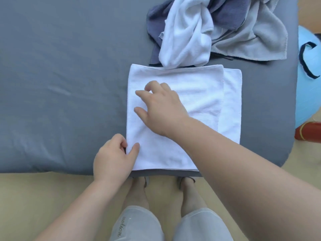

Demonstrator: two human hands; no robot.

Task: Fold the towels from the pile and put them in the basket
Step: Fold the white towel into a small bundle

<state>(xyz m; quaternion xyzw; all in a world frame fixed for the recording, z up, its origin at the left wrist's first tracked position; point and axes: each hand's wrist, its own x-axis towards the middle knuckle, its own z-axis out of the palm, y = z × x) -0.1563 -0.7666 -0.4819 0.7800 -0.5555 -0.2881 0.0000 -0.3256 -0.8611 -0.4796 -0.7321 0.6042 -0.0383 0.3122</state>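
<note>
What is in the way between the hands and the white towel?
Nothing. The right hand lies flat on the white towel, and the left hand pinches its near left corner. No basket is in view.

White towel [191, 105] (plain), grey bed [60, 84].

folded white microfibre towel [205, 94]: on the grey-sheeted bed [60, 84], at its near edge
pile of crumpled white, grey and blue towels [217, 28]: just behind the folded towel, touching it
</note>
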